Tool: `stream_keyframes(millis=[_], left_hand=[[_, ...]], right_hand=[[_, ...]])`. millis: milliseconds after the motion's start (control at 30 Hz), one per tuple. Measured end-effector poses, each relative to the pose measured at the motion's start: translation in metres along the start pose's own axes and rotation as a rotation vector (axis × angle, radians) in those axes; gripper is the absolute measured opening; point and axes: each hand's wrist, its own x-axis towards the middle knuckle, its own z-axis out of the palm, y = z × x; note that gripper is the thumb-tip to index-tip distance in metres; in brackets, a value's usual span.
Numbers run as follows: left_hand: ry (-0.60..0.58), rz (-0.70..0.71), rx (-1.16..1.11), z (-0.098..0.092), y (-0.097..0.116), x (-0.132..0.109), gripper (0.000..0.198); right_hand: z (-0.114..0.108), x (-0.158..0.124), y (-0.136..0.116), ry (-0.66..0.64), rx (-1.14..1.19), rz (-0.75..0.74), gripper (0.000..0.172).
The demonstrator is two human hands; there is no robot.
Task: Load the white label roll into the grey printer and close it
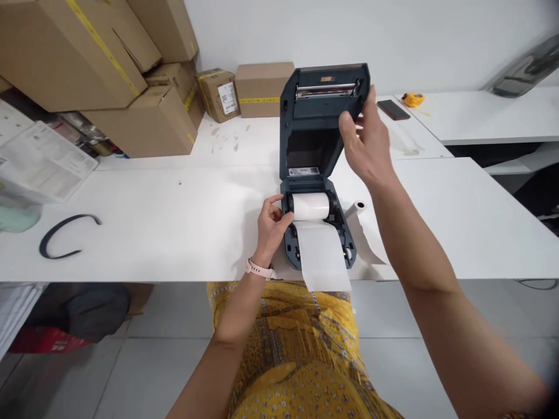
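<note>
A dark label printer (293, 253) stands on the white table with its lid (321, 122) raised. My right hand (367, 137) grips the lid's right edge between thumb and fingers. Inside the base lies a white label roll (311, 206), and its loose strip (322, 256) runs forward over the table's front edge. My left hand (273, 227) holds the left rim of the printer base, thumb beside the roll. Right of the printer lies a small paper roll (358, 206) with a curled sheet.
Cardboard boxes (144, 122) are piled at the back left, with a smaller box (265, 87) behind the printer. A black headband (59, 233) lies at the left. At the back right are a phone (393, 110), a yellow tape measure (413, 99) and a clear bottle (519, 73).
</note>
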Motion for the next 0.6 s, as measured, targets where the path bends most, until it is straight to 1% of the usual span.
stream_keyframes(millis=[67, 100, 133, 167, 200, 267, 300, 333, 367, 400, 467, 600], left_hand=[[-0.016, -0.010, 0.005, -0.001, -0.002, 0.002, 0.044], [-0.021, -0.015, 0.006, -0.002, -0.002, 0.003, 0.044], [-0.025, -0.018, 0.005, -0.002, -0.002, 0.003, 0.045], [-0.027, -0.019, 0.001, -0.002, -0.002, 0.003, 0.045], [-0.029, -0.019, -0.005, -0.002, -0.002, 0.003, 0.045], [-0.030, -0.016, -0.024, -0.001, -0.002, 0.003, 0.044], [-0.030, -0.016, -0.031, -0.001, -0.002, 0.003, 0.044], [-0.030, -0.018, -0.035, 0.000, -0.001, 0.003, 0.043], [-0.031, -0.021, -0.034, 0.000, -0.001, 0.002, 0.044], [-0.033, -0.024, -0.031, 0.000, -0.001, 0.003, 0.044], [-0.042, -0.022, -0.024, 0.000, 0.000, 0.003, 0.047], [-0.064, 0.023, -0.007, -0.001, 0.000, 0.008, 0.058]], right_hand=[[-0.014, -0.013, -0.021, 0.169, -0.077, 0.051, 0.071], [-0.019, -0.021, -0.032, 0.243, -0.099, 0.066, 0.063], [-0.023, -0.027, -0.042, 0.218, -0.095, 0.062, 0.056], [-0.024, -0.033, -0.050, 0.121, -0.079, 0.049, 0.051], [-0.023, -0.038, -0.054, -0.053, -0.059, 0.037, 0.049], [-0.015, -0.044, -0.054, -0.504, -0.054, 0.020, 0.052], [-0.009, -0.045, -0.050, -0.703, -0.078, 0.010, 0.056], [-0.003, -0.046, -0.046, -0.853, -0.113, -0.002, 0.061], [0.004, -0.046, -0.042, -0.944, -0.152, -0.021, 0.065], [0.010, -0.045, -0.039, -0.990, -0.189, -0.039, 0.068], [0.019, -0.044, -0.036, -1.018, -0.240, -0.052, 0.073], [0.025, -0.042, -0.045, -1.049, -0.316, -0.029, 0.082]])
